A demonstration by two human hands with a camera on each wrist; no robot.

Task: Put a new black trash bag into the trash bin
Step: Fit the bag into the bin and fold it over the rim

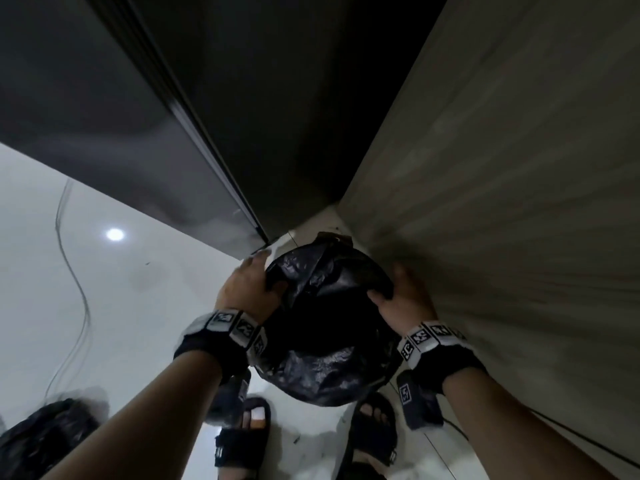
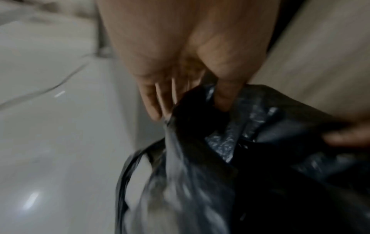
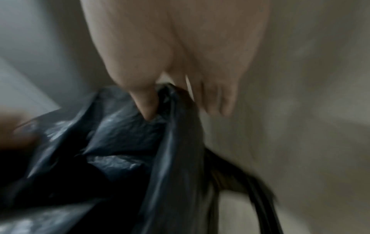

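A black trash bag (image 1: pixel 329 327) is spread over the round trash bin, whose brown rim (image 1: pixel 341 238) peeks out at the far side. My left hand (image 1: pixel 252 285) grips the bag's left edge, thumb inside the opening and fingers outside. My right hand (image 1: pixel 398 292) grips the right edge the same way. In the left wrist view the thumb (image 2: pixel 224 95) dips into the bag (image 2: pixel 250 150). In the right wrist view the thumb (image 3: pixel 146 102) presses the bag's edge (image 3: pixel 176 142) and the bin's dark wall (image 3: pixel 250 190) shows below. Both wrist views are blurred.
The bin stands in a corner between a dark cabinet (image 1: pixel 173 116) on the left and a wood-grain panel (image 1: pixel 502 168) on the right. Another black bag (image 1: pixel 45 434) lies on the white floor at lower left, near a thin cable (image 1: pixel 79 299). My sandalled feet (image 1: pixel 249 434) stand just before the bin.
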